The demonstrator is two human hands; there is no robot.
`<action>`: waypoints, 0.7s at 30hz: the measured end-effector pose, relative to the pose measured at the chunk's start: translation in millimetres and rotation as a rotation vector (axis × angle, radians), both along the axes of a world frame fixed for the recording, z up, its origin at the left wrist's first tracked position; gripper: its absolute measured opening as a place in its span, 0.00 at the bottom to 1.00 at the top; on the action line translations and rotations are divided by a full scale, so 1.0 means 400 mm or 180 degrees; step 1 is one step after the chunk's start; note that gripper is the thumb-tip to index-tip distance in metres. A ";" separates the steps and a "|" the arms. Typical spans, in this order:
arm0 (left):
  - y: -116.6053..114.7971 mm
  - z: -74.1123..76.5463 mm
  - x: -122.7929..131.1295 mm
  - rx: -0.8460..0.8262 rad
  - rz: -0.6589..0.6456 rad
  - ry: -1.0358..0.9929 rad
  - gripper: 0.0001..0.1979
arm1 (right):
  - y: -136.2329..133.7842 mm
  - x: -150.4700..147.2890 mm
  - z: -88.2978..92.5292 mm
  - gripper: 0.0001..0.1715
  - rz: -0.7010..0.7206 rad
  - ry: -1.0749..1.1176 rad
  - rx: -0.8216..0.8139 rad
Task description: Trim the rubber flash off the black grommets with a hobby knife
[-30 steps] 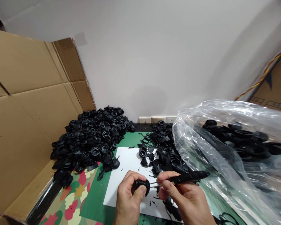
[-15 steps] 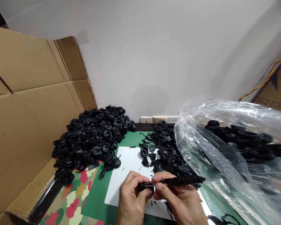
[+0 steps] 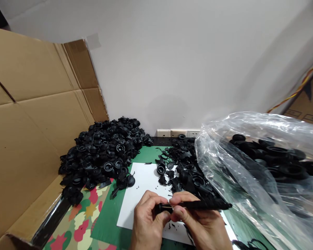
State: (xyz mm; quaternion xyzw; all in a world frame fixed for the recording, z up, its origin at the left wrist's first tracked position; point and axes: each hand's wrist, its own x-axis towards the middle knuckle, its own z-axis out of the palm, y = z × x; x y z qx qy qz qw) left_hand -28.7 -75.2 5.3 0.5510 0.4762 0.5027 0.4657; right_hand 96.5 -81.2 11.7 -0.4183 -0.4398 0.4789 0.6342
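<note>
Head view: the left hand [image 3: 147,220] has its thumb and fingers curled close around a small black piece [image 3: 159,209], low in the middle, above the white sheet [image 3: 143,192]. The right hand [image 3: 202,222] pinches a dark tool [image 3: 210,205] between its thumb and fingers. The tool's thin metal end points at the black piece and comes right up to it; I can't tell if it goes inside. A big heap of black parts [image 3: 101,152] sits by the cardboard [image 3: 36,93]. Black scraps [image 3: 184,156] lie next to a clear bag [image 3: 211,146].
</note>
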 end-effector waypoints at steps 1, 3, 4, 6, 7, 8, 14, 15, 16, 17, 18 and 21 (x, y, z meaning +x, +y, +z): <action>0.000 -0.001 0.000 -0.0037 -0.0030 -0.0087 0.04 | 0.002 0.000 0.001 0.09 -0.0009 0.0035 0.0020; 0.000 -0.005 0.002 -0.0082 -0.0068 -0.0257 0.03 | 0.005 -0.002 0.003 0.11 -0.0019 0.0080 0.0057; 0.001 -0.007 0.002 -0.0061 -0.0069 -0.0269 0.04 | 0.005 -0.003 0.003 0.12 -0.0005 0.0100 0.0010; 0.001 -0.010 0.000 0.0091 0.0009 -0.0095 0.05 | 0.002 -0.007 0.000 0.16 0.0158 0.0229 -0.0300; 0.002 -0.010 -0.002 0.0186 0.0095 0.0058 0.06 | -0.001 -0.010 -0.004 0.18 0.0349 0.0312 -0.0536; 0.002 -0.008 -0.004 0.0270 0.0193 0.0206 0.08 | -0.007 -0.011 -0.009 0.21 0.0595 0.0384 -0.0768; 0.003 -0.006 -0.009 0.0296 0.0404 0.0395 0.08 | -0.017 0.018 -0.029 0.28 0.0877 0.0522 -0.1237; 0.003 -0.008 -0.007 0.0304 0.0413 0.0363 0.08 | -0.012 0.028 -0.028 0.27 0.0671 0.0523 -0.1234; 0.004 -0.012 -0.005 0.0310 0.0409 0.0332 0.08 | -0.006 0.037 -0.026 0.27 0.0471 0.0511 -0.1213; 0.004 -0.015 -0.002 0.0317 0.0405 0.0305 0.09 | -0.001 0.044 -0.024 0.27 0.0297 0.0485 -0.1182; 0.005 -0.018 0.000 0.0324 0.0411 0.0286 0.09 | 0.004 0.048 -0.022 0.27 0.0157 0.0456 -0.1150; 0.005 -0.023 0.005 0.0340 0.0486 0.0231 0.10 | 0.009 0.048 -0.020 0.27 -0.0104 0.0320 -0.1048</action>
